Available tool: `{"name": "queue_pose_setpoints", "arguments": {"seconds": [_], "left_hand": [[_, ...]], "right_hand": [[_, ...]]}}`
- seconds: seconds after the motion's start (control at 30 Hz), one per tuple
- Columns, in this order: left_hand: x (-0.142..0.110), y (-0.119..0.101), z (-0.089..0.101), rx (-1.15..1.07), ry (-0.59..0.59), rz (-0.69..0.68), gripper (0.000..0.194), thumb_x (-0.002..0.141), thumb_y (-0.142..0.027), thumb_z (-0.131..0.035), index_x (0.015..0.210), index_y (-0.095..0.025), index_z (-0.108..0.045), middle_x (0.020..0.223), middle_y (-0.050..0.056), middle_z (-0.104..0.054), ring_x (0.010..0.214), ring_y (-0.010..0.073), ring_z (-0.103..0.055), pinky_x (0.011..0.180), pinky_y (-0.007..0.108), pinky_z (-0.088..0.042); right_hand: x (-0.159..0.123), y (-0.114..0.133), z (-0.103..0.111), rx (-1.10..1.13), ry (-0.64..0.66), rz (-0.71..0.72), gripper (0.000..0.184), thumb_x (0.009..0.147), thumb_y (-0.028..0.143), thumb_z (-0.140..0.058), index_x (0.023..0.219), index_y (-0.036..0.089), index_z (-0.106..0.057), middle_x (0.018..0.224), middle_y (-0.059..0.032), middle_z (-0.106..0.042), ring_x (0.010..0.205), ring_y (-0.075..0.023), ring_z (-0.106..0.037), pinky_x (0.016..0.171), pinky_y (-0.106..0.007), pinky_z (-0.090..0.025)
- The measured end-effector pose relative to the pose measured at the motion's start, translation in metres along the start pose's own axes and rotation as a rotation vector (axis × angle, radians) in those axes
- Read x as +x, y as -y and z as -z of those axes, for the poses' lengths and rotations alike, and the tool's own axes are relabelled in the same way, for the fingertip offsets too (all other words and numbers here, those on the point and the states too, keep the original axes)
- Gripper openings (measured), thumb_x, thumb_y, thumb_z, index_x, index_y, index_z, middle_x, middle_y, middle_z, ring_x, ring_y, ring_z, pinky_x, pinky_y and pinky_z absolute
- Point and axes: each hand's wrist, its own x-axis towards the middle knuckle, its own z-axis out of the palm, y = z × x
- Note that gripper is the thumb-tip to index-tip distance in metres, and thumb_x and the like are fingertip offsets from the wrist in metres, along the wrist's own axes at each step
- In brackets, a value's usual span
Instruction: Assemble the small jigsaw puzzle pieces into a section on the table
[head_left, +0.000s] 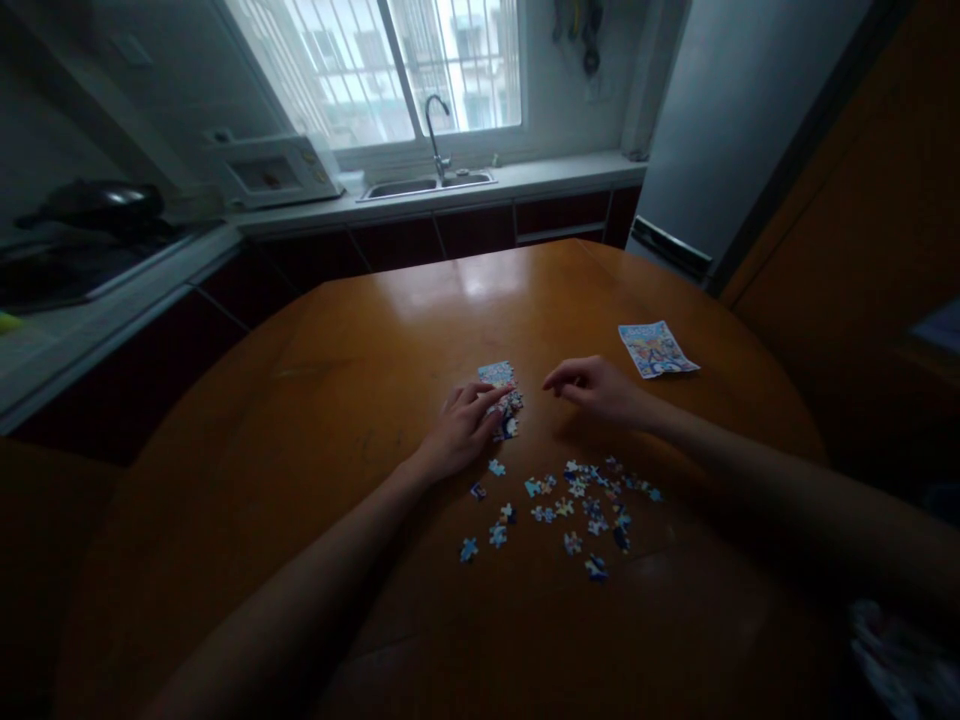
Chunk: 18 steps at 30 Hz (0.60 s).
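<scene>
My left hand [466,424] lies over a partly joined jigsaw puzzle [496,374], fingers stretched out and resting on it. The hand covers part of the puzzle's left and middle; its light-blue top and a dark-blue and white lower end show. My right hand [592,388] is held just right of the puzzle, apart from it. Its fingers are loosely bent and point left, and no piece shows between them. Loose jigsaw pieces [577,489] are scattered on the table nearer to me, below both hands.
A creased printed picture sheet [657,350] lies to the right on the round wooden table [360,350]. Beyond are a counter with a sink [427,186], a microwave [271,172], a pan [101,205] on the stove, and a fridge [731,130].
</scene>
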Motion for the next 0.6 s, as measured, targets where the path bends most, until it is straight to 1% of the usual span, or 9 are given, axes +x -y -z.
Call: {"name": "queue_pose_setpoints", "arguments": {"seconds": [0.07, 0.13, 0.2, 0.3, 0.43, 0.6], "left_hand": [[0.002, 0.003, -0.003, -0.039, -0.042, 0.03, 0.038, 0.104, -0.034, -0.042, 0.137, -0.025, -0.057, 0.125, 0.008, -0.06, 0.119, 0.0242, -0.051, 0.106, 0.043, -0.042], [0.003, 0.007, -0.006, -0.075, -0.095, 0.066, 0.031, 0.102, -0.03, -0.045, 0.126, -0.02, -0.061, 0.118, 0.009, -0.063, 0.114, 0.0242, -0.054, 0.102, 0.042, -0.044], [0.005, 0.011, -0.009, -0.112, -0.154, 0.091, 0.026, 0.098, -0.023, -0.047, 0.118, -0.018, -0.063, 0.114, 0.009, -0.065, 0.111, 0.0242, -0.056, 0.101, 0.042, -0.045], [0.006, 0.017, -0.012, -0.17, -0.212, 0.097, 0.025, 0.093, -0.015, -0.049, 0.113, -0.017, -0.064, 0.113, 0.01, -0.066, 0.11, 0.0241, -0.058, 0.1, 0.042, -0.046], [0.008, 0.018, -0.013, -0.238, -0.251, 0.143, 0.027, 0.089, -0.011, -0.049, 0.109, -0.018, -0.065, 0.11, 0.009, -0.067, 0.105, 0.0221, -0.062, 0.096, 0.039, -0.049], [0.008, 0.016, -0.012, -0.331, -0.272, 0.21, 0.024, 0.084, -0.011, -0.052, 0.1, -0.018, -0.068, 0.1, 0.006, -0.071, 0.094, 0.0197, -0.066, 0.086, 0.033, -0.053]], "right_hand": [[-0.025, 0.016, 0.006, -0.056, 0.021, 0.016, 0.021, 0.086, 0.013, -0.059, 0.096, 0.019, -0.077, 0.084, -0.0042, -0.073, 0.071, -0.0143, -0.061, 0.065, -0.028, -0.046], [-0.051, 0.026, 0.011, -0.102, 0.044, 0.012, 0.02, 0.086, 0.012, -0.06, 0.096, 0.02, -0.076, 0.084, -0.004, -0.071, 0.071, -0.014, -0.06, 0.066, -0.028, -0.046], [-0.072, 0.029, 0.016, -0.135, 0.065, -0.018, 0.021, 0.085, 0.009, -0.059, 0.095, 0.02, -0.074, 0.083, -0.0039, -0.07, 0.072, -0.0143, -0.061, 0.067, -0.028, -0.047], [-0.093, 0.022, 0.021, -0.164, -0.001, -0.102, 0.017, 0.089, 0.016, -0.059, 0.097, 0.019, -0.074, 0.089, -0.006, -0.07, 0.077, -0.0164, -0.063, 0.069, -0.03, -0.048], [-0.105, 0.016, 0.024, -0.158, -0.065, -0.2, 0.015, 0.09, 0.023, -0.06, 0.095, 0.018, -0.073, 0.092, -0.0074, -0.072, 0.076, -0.0178, -0.063, 0.068, -0.031, -0.048], [-0.1, 0.028, 0.016, -0.15, -0.058, -0.197, 0.015, 0.089, 0.024, -0.06, 0.093, 0.018, -0.074, 0.088, -0.0063, -0.072, 0.073, -0.0171, -0.062, 0.064, -0.03, -0.047]]}}
